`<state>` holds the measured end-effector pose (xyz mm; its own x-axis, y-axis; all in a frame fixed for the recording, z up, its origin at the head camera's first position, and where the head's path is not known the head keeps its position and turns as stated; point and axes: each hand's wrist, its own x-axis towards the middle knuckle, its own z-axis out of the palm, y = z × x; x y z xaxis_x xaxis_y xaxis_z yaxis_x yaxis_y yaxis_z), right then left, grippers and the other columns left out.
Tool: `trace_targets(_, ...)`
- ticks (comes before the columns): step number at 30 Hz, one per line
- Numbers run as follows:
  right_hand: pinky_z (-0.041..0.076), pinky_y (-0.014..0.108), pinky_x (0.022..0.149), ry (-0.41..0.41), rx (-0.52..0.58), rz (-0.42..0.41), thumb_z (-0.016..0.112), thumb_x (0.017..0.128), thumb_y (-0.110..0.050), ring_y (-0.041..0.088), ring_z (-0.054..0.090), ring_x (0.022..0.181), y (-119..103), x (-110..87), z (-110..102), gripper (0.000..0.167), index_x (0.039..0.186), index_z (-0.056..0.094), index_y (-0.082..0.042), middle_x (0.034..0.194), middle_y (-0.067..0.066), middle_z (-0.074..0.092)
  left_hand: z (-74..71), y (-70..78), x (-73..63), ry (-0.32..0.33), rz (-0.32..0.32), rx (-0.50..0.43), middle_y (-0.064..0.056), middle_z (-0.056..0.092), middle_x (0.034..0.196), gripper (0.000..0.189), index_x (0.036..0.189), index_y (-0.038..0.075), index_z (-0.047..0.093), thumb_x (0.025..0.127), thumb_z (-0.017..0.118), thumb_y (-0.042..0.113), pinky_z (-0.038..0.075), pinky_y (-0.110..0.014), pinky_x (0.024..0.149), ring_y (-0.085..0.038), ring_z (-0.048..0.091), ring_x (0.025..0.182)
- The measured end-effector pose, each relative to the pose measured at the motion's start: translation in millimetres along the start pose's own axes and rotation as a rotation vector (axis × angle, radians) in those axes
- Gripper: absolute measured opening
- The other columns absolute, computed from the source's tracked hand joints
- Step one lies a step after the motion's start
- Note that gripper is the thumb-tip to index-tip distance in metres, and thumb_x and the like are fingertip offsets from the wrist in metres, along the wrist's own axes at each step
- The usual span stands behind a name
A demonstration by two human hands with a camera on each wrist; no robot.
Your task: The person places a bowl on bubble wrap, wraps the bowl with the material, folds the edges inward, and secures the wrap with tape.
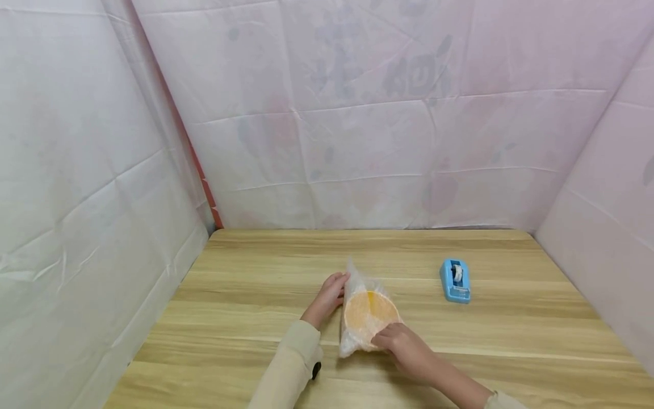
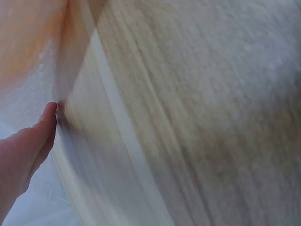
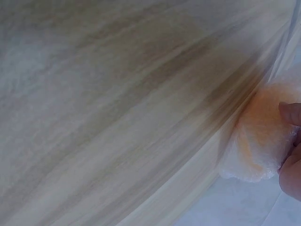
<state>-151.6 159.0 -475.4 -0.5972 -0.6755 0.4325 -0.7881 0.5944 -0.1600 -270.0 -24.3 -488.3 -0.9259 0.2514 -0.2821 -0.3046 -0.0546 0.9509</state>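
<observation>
A round, flat-looking orange thing with a yellow band (image 1: 371, 312) lies inside clear bubble wrap (image 1: 349, 341) on the wooden table. The wrap rises to a point at its far left corner. My left hand (image 1: 329, 296) is at the wrap's left edge, its fingers fairly straight and their tips against it; the left wrist view shows the hand (image 2: 26, 153) the same way. At the near right side my right hand (image 1: 409, 347) grips the wrapped bundle. In the right wrist view, that hand's thumb (image 3: 290, 113) lies over the orange side, with a finger curled below.
A blue tape dispenser (image 1: 455, 281) with a roll of tape stands to the right of the bundle. The wooden table (image 1: 245, 272) is bordered by pale hanging sheets (image 1: 357, 142) at the back and both sides.
</observation>
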Motion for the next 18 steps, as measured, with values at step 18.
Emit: trace_targets(18,0.05,0.023,0.07,0.046,0.022,-0.035,0.068,0.074,0.002,0.005,0.058,0.076,2.0,-4.3,3.8,0.022,0.087,0.069,-0.016,0.082,-0.008,0.067,6.4,-5.4,13.2,0.12,0.036,-0.026,-0.03,0.044,0.134,0.062,0.14,-0.009,0.025,0.094,0.052,0.022,0.052,-0.023,0.077,-0.017,0.057,0.097)
